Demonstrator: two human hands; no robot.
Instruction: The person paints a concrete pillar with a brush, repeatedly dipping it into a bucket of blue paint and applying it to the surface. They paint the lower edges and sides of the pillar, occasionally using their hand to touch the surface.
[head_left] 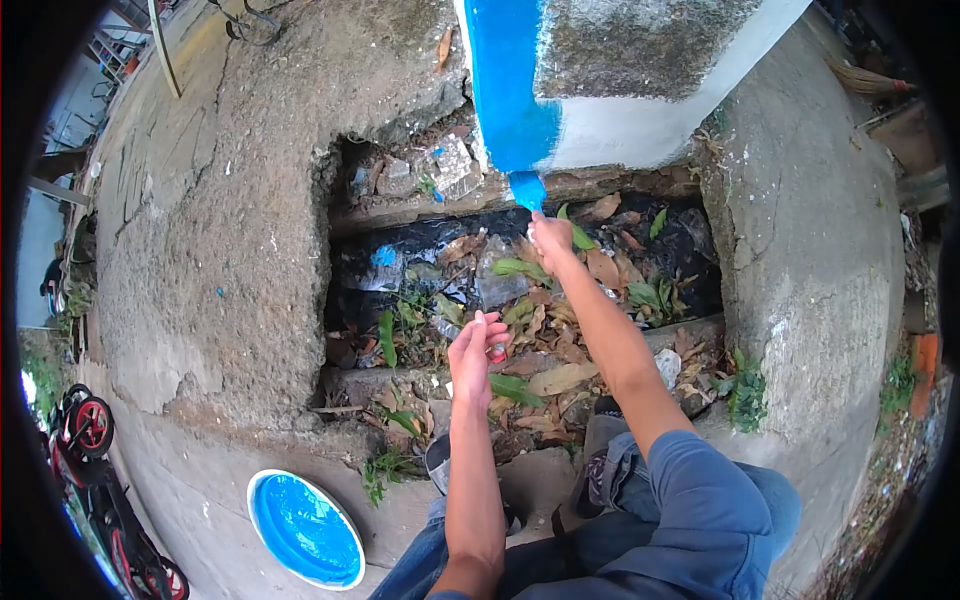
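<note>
My right hand (550,238) is closed round the handle of a paintbrush (527,190), whose bristles are covered in blue paint. The brush meets the bottom edge of a wall (615,130), just below a freshly blue strip (515,95); beside the blue the surface is white, with a bare grey patch higher up. My left hand (475,350) hangs over the leaf-filled ditch, fingers loosely curled and apart, with nothing plainly held. A small red spot shows by its fingers, too small to name. At lower left stands a round white-rimmed tub (257,500) of blue paint.
Below the wall runs an open ditch with dark water, dry leaves (560,378) and litter. Broken concrete edges (322,250) border it. My shoes (598,465) are at its near side. A red and black motorcycle (95,490) is at far left, a broom (868,80) at upper right.
</note>
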